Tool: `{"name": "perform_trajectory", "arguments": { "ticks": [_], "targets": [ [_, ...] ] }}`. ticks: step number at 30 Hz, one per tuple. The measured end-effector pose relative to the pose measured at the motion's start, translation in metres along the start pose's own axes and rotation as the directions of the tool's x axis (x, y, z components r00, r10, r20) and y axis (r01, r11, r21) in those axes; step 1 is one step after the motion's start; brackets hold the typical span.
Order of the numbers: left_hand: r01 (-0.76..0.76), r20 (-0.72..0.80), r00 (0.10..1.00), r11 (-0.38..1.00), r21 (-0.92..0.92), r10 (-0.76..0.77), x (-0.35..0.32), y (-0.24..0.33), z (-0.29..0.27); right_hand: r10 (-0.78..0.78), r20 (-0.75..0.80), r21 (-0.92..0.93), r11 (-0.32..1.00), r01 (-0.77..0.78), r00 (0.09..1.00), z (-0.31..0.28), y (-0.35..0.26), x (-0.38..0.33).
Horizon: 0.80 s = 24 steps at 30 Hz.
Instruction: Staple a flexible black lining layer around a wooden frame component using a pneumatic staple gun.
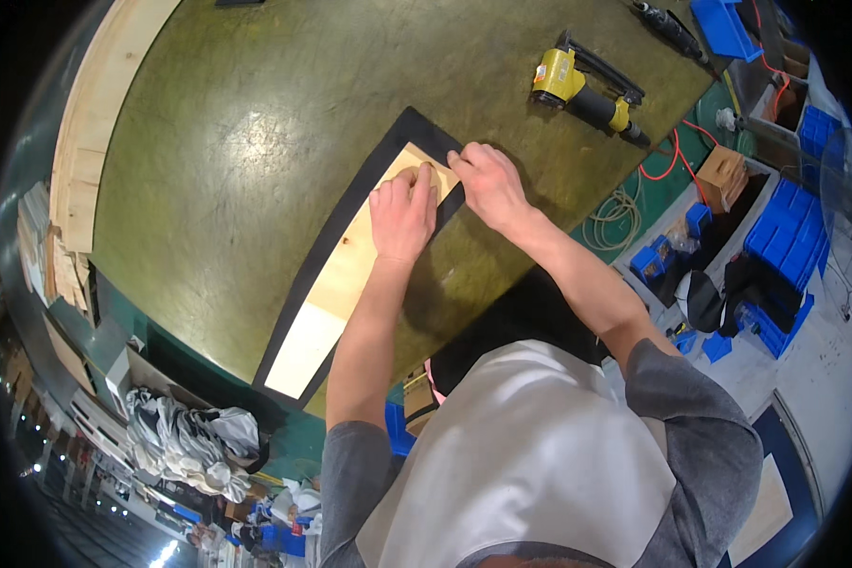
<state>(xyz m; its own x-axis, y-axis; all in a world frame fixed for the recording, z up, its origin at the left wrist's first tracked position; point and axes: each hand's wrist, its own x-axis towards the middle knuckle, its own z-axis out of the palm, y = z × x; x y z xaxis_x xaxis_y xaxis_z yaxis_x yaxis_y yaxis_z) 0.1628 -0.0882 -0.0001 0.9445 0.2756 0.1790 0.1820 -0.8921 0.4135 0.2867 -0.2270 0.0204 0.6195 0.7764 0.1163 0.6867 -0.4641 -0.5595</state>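
A long pale wooden board (327,279) lies on a larger black sheet (331,227) of fabric or foam, whose border shows around the board. Both are set slantwise on the worn olive-green tabletop (227,180). My left hand (405,213) holds down the board near its far end, fingers bent and tips on the wood. Beside it, my right hand (490,187) is closed at the board's far right corner, its thumb and forefinger pinching the edge of the black sheet. The right fingertips are partly hidden by the hand itself.
A yellow and black nail gun (582,90) lies at the far right of the table, with a black air tool (670,30) beyond it. Pale wooden strips (90,180) line the left. To the right are blue bins (788,227) and a coiled hose (611,220); crumpled grey cloth (189,440) lies lower left.
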Motion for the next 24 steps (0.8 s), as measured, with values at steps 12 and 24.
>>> {"name": "perform_trajectory", "arguments": {
  "ticks": [12,24],
  "targets": [
    [-0.144,0.030,0.990,0.965,0.217,0.141,0.014,-0.008,0.002,0.018,0.007,-0.068,0.998,-0.017,1.000,-0.071,0.039,0.002],
    [-0.076,0.019,0.997,0.994,0.078,0.075,0.019,-0.002,-0.003,0.433,0.243,-0.237,0.894,-0.380,0.868,-0.140,0.143,0.050]
  ]
}}
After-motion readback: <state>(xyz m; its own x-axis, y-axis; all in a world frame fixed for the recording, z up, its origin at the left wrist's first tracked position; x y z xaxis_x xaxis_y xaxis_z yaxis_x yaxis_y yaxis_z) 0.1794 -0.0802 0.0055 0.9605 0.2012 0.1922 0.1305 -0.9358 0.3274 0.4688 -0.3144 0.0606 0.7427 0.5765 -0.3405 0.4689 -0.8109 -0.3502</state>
